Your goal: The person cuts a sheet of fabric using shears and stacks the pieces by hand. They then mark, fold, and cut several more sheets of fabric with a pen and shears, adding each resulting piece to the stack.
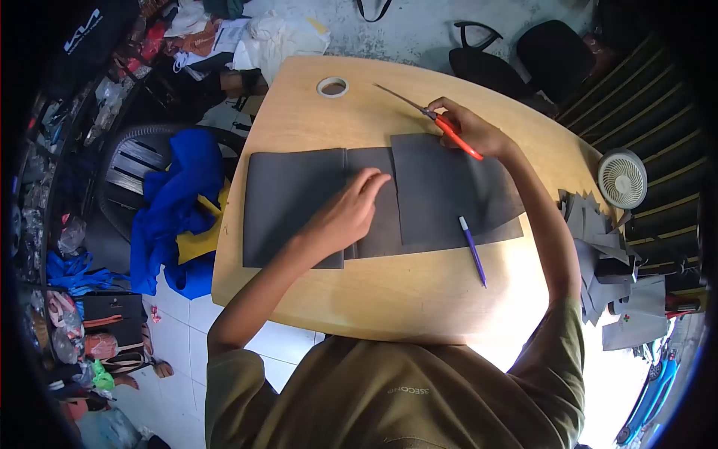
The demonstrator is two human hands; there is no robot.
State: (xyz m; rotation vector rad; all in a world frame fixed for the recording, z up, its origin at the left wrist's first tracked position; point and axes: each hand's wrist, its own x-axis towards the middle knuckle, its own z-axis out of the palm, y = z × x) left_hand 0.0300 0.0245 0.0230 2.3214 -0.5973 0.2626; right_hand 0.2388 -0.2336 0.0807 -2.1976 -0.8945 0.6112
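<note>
My right hand [471,132] grips a pair of scissors [458,138] with red handles, held over the far edge of a loose dark grey sheet [441,187]. Its blades look closed and point toward the upper left. My left hand [348,213] is over the middle of the dark material, fingers loosely bent and slightly apart, with nothing visible in them. Under that hand, a folded dark grey piece [292,209] lies on the left and a flat strip extends right beneath the loose sheet. A purple marker with a white cap [471,251] lies across the sheets' near edge.
A roll of tape [333,87] sits at the far left of the wooden table [389,299]. Grey scraps [591,232] and a small white fan [622,178] are at the right edge. Blue cloth [176,202] drapes over a chair on the left. Black chairs [557,56] stand beyond the table.
</note>
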